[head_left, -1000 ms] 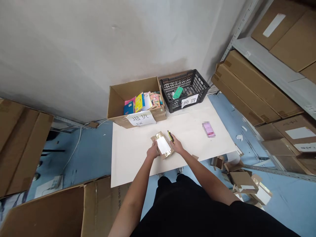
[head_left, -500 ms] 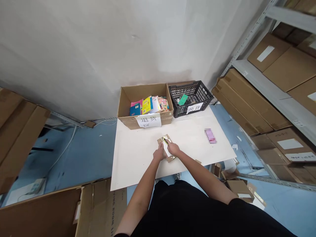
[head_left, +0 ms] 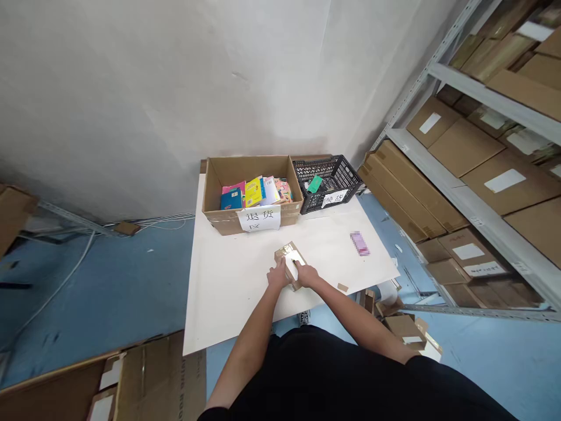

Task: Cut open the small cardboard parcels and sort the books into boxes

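A small taped cardboard box (head_left: 284, 249) with a white label (head_left: 291, 270) lies on the white table, tilted slightly away from square. My left hand (head_left: 277, 275) grips its left side, fingers closed along the edge. My right hand (head_left: 307, 275) is closed around a slim box cutter (head_left: 294, 262), mostly hidden by the fingers; only a dark tip shows over the label. Whether the blade touches the box I cannot tell.
Behind the hands stands an open carton (head_left: 210, 219) of colourful books, beside a black plastic crate (head_left: 313, 204) holding a green item. A blurred pink item (head_left: 360, 243) and a cardboard scrap (head_left: 342, 287) lie on the white table (head_left: 228, 280). Box-filled shelving (head_left: 412, 143) rises at right.
The box has turned more upright under my hands, with its side now showing. The yellow-and-black cutter, plainer before, is now mostly covered by my right hand. The view has shifted rightward.
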`<state>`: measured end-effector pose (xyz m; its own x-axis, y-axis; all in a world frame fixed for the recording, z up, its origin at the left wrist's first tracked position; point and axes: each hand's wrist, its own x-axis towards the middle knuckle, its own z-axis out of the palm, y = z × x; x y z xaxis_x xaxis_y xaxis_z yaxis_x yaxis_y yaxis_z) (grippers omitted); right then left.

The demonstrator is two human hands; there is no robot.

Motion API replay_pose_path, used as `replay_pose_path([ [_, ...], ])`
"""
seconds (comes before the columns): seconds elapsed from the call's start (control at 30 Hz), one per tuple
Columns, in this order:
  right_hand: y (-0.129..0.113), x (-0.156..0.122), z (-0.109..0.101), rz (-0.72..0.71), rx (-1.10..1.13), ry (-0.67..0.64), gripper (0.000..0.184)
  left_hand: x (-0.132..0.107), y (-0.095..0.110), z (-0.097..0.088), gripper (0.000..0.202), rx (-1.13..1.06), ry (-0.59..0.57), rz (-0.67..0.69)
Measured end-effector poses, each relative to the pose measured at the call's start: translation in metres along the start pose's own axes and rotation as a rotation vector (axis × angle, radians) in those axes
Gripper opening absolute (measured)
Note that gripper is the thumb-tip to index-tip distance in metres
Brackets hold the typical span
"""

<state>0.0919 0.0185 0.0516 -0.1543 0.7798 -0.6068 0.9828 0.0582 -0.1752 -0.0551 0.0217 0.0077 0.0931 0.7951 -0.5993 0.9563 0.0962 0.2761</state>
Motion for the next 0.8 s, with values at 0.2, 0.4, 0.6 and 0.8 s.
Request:
replay_pose_path([
  [0.2, 0.018, -0.038, 0.011, 0.048, -0.012, -0.091, 0.075, 0.007, -0.002, 0.001, 0.119, 0.022, -0.018, 0.026],
  [0.4, 0.052, -0.079, 0.024, 0.043, 0.016, -0.176, 0.073, 0.012, -0.004, 0.006, 0.121, 0.072, 0.0, 0.035],
  [0.6, 0.117, -0.089, 0.04, 0.096, 0.358, 0.108, 0.074, 0.011, -0.005, 0.013, 0.108, 0.103, 0.045, 0.111],
  [0.8, 0.11, -0.03, 0.056, 0.269, 0.662, 0.252, 0.075, -0.013, 0.029, 0.041, 0.092, 0.137, 0.108, 0.018],
])
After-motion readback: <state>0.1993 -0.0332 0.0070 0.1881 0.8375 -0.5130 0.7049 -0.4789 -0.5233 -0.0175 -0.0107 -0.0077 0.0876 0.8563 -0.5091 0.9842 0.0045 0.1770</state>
